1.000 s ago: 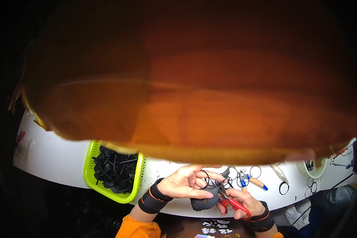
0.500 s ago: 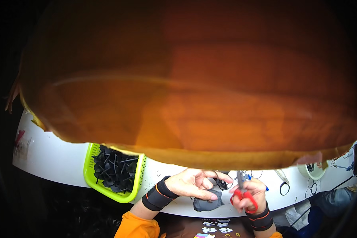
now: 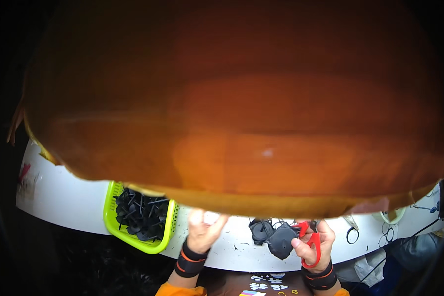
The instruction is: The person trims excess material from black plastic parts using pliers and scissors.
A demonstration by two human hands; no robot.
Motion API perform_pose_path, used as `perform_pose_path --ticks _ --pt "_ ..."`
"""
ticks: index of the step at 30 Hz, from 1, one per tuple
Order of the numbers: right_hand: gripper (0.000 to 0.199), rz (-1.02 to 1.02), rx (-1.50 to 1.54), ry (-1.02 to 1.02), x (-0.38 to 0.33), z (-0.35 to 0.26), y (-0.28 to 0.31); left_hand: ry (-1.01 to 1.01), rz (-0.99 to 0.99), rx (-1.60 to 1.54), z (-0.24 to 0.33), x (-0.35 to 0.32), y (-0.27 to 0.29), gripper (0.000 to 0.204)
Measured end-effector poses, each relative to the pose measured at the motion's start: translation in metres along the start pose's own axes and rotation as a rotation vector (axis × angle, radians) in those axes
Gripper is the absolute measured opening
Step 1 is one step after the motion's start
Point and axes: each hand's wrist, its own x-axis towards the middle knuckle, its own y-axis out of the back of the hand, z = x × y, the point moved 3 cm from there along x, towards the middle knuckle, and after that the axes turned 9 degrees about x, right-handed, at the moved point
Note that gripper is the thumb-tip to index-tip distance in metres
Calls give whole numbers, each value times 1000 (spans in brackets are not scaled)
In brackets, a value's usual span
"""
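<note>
The work in hand appears to be scissor work on dark pieces, at a break between cuts. The right hand (image 3: 316,246) grasps the red scissors (image 3: 314,252), its thumb at the edge of the flat black piece (image 3: 281,241); whether thumb and piece touch cannot be told. The flat black piece lies at the near side of the white table (image 3: 234,254), with the round black piece (image 3: 261,231) just beside it at ten o'clock. The left hand (image 3: 204,236) is well apart at nine o'clock; its fingertips meet the orange-brown brim (image 3: 261,172), so whether it holds anything cannot be told. Beyond it, also toward nine o'clock, stands the green basket (image 3: 155,248) of black parts (image 3: 142,214). A further cut would call for the left hand to return and steady a piece. Half a second earlier the left hand reached over a dark piece, and the scissors' blades pointed to twelve o'clock; now the blades are not clearly visible.
</note>
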Motion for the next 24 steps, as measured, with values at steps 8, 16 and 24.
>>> perform_pose_path --ticks 8,16,24 --pt "41 -71 -220 83 -3 -7 -13 -145 -234 -121 66 -15 -38 33" --pt "46 -121 16 193 0 -26 -12 626 -342 -1478 47 -41 -58 23" --pt "47 -13 -99 98 -9 -14 -20 200 -127 -1011 53 -33 -55 35"
